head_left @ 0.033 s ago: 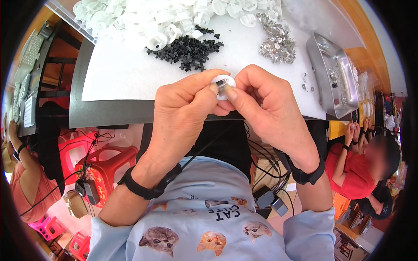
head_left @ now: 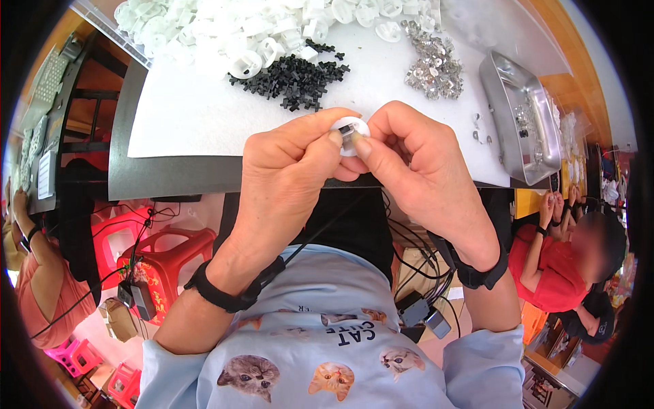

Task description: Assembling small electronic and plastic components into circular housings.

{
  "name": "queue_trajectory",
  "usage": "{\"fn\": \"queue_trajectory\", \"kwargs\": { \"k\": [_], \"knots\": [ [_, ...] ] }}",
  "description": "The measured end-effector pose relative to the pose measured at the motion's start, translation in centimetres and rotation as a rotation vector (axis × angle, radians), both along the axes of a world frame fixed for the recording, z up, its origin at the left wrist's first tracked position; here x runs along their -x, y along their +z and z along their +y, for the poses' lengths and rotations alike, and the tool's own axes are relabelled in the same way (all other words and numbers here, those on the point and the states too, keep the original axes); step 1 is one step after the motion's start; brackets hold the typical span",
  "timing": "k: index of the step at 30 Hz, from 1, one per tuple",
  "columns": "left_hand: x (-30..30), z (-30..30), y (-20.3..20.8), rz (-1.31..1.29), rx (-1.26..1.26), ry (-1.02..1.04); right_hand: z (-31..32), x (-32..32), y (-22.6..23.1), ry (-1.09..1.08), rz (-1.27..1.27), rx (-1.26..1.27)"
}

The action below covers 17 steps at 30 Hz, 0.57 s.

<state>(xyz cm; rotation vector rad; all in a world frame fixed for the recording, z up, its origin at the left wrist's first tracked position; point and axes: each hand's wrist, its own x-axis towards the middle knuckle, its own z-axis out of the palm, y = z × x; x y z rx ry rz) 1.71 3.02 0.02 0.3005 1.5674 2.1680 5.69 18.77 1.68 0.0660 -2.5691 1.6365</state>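
Observation:
A round white plastic piece (head_left: 356, 125) is pinched between my two hands just above the table's near edge. A small black part (head_left: 345, 129) sits in its middle. My left hand (head_left: 289, 153) grips its left side with thumb and bent fingers. On the other side, my right hand (head_left: 415, 146) has its thumb pressed against the face of the piece, fingers curled behind. Beyond my hands lie a heap of small black cross-shaped parts (head_left: 293, 82) and, to the right, a pile of small shiny metal clips (head_left: 436, 68). Many white plastic pieces (head_left: 225, 31) are heaped at the back.
A metal tray (head_left: 507, 109) with some small parts stands at the right on the white sheet (head_left: 184, 123). A few loose clips (head_left: 480, 129) lie beside it. Below are red stools (head_left: 167, 252) and black cables (head_left: 422, 262). Other people sit at left and right.

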Motion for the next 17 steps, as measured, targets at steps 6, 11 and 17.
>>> {"fn": "queue_trajectory", "kwargs": {
  "k": [6, 11, 17],
  "knots": [
    [0.01, 0.07, -0.07, 0.044, 0.048, -0.015, 0.14, -0.30, 0.00, -0.016, -0.039, 0.023],
    [-0.07, 0.05, -0.02, 0.044, 0.016, -0.034, 0.12, -0.53, 0.05, -0.015, -0.071, 0.068],
    [-0.14, 0.24, -0.46, 0.108, 0.075, -0.017, -0.23, -0.44, 0.03, -0.025, -0.054, -0.007]
  ]
}}
